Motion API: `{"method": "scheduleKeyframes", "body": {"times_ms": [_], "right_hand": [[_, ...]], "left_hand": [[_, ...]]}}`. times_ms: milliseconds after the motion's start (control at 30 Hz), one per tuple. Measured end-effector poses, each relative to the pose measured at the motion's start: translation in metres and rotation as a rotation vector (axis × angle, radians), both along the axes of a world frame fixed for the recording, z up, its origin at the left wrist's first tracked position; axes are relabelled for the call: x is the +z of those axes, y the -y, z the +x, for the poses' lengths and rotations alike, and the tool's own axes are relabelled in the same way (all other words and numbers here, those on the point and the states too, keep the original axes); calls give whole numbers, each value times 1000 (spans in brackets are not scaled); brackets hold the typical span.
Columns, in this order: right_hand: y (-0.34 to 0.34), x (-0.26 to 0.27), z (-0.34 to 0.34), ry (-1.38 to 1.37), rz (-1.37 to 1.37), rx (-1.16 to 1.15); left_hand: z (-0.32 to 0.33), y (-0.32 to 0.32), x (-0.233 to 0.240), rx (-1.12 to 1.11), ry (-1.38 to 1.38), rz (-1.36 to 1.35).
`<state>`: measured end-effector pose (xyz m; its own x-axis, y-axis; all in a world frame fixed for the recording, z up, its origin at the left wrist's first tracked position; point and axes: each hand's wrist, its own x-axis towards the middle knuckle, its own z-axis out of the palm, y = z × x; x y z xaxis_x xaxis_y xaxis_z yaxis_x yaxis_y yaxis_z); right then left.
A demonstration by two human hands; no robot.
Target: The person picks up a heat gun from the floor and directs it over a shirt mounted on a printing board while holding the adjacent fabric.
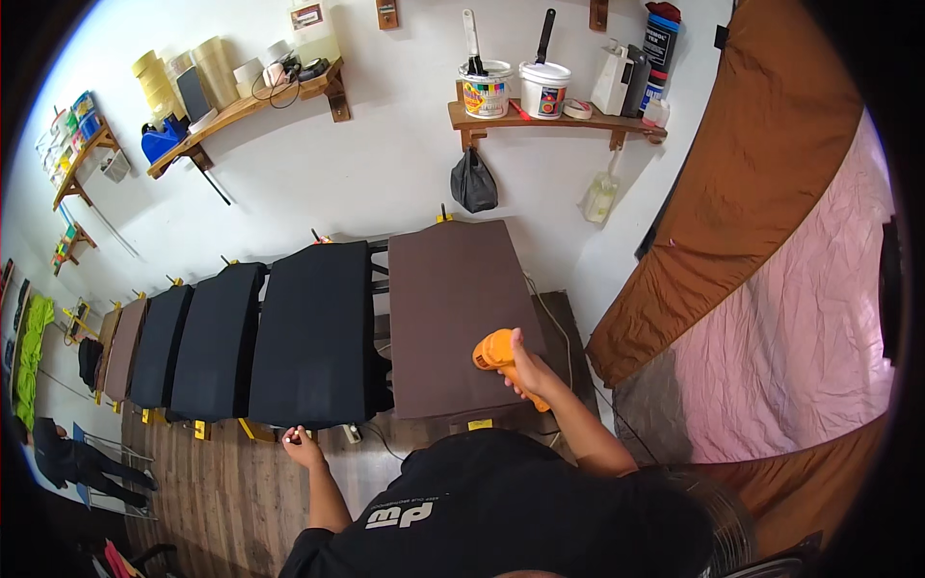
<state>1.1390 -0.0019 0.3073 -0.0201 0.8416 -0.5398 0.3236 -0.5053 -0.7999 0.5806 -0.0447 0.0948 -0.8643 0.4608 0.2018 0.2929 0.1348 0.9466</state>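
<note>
My right hand [529,372] is closed around the handle of an orange heat gun [496,348], held over the lower right part of a brown cloth panel [455,303]. The panel lies smooth over a board. My left hand [303,448] is at the lower edge of the large black cloth-covered board [314,332] to the left. Its fingers are curled, and small pale spots show at the fingertips. Whether it holds something or touches the board I cannot tell.
More cloth-covered boards [220,339] run leftward in a row. A wall shelf [556,115] bears paint tubs [485,90] and bottles. Rolls of tape [214,68] stand on another shelf. A cable [560,318] runs beside the brown panel. Far left is another person [79,459].
</note>
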Motion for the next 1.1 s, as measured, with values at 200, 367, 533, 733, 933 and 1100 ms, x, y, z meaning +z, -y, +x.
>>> {"method": "scheduleKeyframes", "body": {"times_ms": [200, 367, 533, 733, 933, 1100], "right_hand": [[3, 0, 1, -99, -5, -85], [43, -1, 4, 180, 177, 40], [86, 1, 3, 325, 267, 120], [89, 2, 9, 176, 121, 53], [41, -4, 8, 66, 83, -73], [-2, -9, 9, 108, 203, -38]], "left_hand": [[-7, -5, 4, 162, 337, 41], [-28, 4, 4, 66, 571, 112], [-45, 7, -3, -102, 762, 186], [-59, 18, -5, -215, 794, 134], [-44, 17, 14, -386, 665, 77], [-48, 10, 24, -395, 834, 116]]}}
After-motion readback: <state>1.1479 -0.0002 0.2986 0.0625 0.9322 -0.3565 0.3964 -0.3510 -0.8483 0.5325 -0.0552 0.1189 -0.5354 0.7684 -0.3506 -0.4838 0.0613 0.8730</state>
